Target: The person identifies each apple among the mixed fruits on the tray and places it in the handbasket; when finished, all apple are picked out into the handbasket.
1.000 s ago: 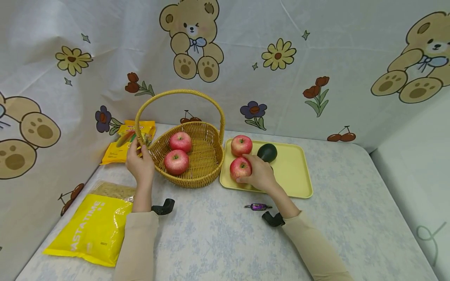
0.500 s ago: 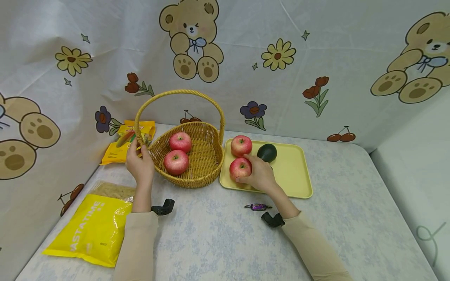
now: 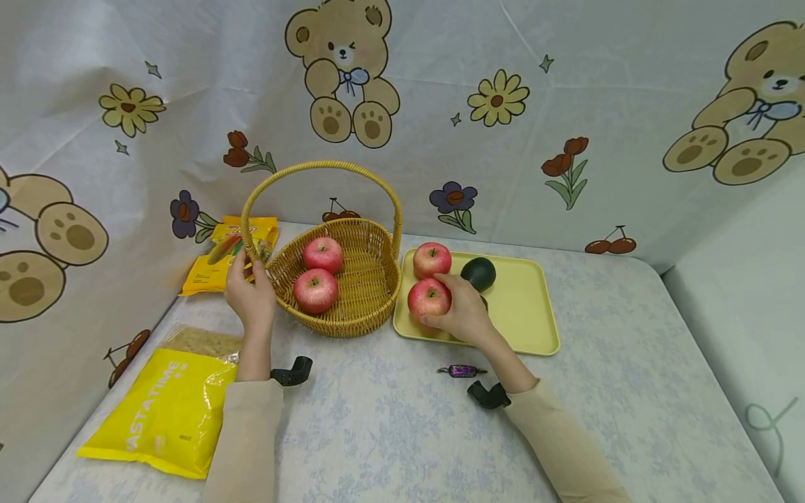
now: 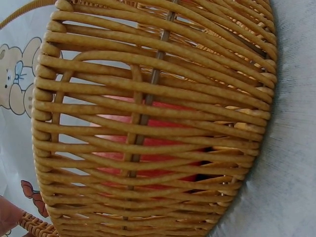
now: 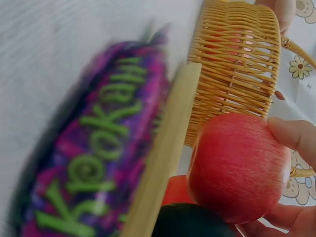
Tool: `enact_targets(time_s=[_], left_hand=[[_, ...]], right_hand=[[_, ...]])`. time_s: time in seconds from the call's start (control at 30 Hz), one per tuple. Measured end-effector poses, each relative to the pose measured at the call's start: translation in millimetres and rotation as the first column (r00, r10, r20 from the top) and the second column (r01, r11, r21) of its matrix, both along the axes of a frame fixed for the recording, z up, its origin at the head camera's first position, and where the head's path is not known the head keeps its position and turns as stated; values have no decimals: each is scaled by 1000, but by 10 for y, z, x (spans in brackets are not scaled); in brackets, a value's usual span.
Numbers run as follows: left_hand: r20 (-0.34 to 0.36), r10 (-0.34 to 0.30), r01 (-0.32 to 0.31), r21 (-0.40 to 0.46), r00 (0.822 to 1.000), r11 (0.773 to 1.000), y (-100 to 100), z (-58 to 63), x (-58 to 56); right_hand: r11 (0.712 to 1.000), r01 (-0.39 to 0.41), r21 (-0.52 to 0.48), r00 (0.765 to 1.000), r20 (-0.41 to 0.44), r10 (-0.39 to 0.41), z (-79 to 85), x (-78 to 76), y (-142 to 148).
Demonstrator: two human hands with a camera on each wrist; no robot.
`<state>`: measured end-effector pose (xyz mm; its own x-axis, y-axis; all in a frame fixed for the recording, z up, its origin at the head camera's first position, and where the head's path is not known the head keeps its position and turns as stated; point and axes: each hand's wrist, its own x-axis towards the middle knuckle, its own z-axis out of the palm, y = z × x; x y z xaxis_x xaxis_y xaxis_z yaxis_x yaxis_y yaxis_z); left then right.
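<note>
In the head view my left hand (image 3: 251, 290) grips the lower left part of the handle of a wicker basket (image 3: 349, 326). Two apples, a rear apple (image 3: 323, 254) and a front apple (image 3: 316, 290), lie in its left half. My right hand (image 3: 465, 311) holds another red apple (image 3: 428, 300) between thumb and fingers over the left side of a yellow tray (image 3: 522, 307). Seen from the right wrist, this held apple (image 5: 239, 168) hangs above the tray edge. Behind it on the tray are one more apple (image 3: 432, 260) and a dark green avocado (image 3: 479, 274).
A purple wrapped candy (image 3: 462, 371) lies in front of the tray. Left of the basket are a yellow snack bag (image 3: 201, 276) and a large yellow pasta bag (image 3: 170, 412). A printed cloth (image 3: 434, 42) hangs behind the table.
The apple in my right hand has risen slightly and shifted a little left, with the hand following. My left hand and the basket have stayed in place.
</note>
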<state>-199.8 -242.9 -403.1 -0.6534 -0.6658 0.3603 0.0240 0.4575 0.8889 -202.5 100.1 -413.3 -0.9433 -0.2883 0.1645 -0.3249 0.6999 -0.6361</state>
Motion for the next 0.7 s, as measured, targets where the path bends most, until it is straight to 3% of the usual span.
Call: enact_targets(time_s=[0.4, 0.7], left_hand=[[-3, -9, 9, 9, 1000, 1000, 1, -7, -6], [-9, -3, 3, 8, 1000, 1000, 5, -10, -9]], right_hand=[[983, -10, -183, 997, -80, -5, 201, 75, -4], [967, -23, -256, 994, -108, -5, 373, 83, -147]])
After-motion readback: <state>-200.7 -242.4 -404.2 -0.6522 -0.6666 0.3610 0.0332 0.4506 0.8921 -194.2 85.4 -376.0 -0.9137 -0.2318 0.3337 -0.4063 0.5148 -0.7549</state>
